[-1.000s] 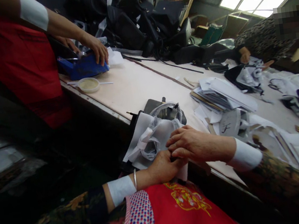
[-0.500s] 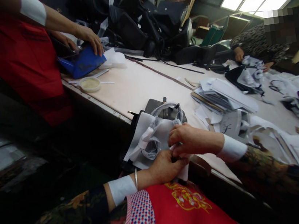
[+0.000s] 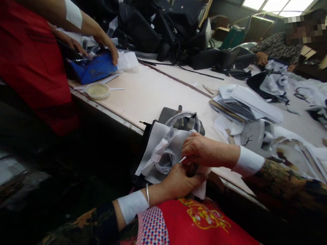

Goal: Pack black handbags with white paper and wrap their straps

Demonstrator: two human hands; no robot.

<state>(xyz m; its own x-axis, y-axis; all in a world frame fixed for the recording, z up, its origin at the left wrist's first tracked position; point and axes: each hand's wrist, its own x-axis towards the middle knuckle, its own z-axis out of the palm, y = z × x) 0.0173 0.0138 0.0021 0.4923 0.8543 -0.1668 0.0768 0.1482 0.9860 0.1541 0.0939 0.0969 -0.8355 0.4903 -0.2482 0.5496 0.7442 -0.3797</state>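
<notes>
At the near table edge lies a dark handbag (image 3: 169, 115) covered with white wrapping sheets (image 3: 156, 139). Clear plastic film wraps its looped handle (image 3: 180, 116). My left hand (image 3: 179, 181) is closed on the near side of the wrapped handbag, thumb pointing right. Just above it, my right hand (image 3: 199, 150) is bent in a pinch. A thin white strip (image 3: 183, 159) sticks out from its fingertips toward the left. The fingers nearly meet, and what lies between the two hands is mostly hidden.
A co-worker's hand (image 3: 104, 42) rests on a blue bin (image 3: 96, 68) at the far left, beside a round dish (image 3: 98, 91). Stacked papers and boards (image 3: 242, 106) lie to the right. Black bags (image 3: 144, 24) pile up behind. Another person (image 3: 277, 47) works at far right.
My right hand has shifted slightly left and up, and a thin white strip now shows at its fingertips. My left hand stays nearly in place. The co-worker's hand has moved on the blue bin.
</notes>
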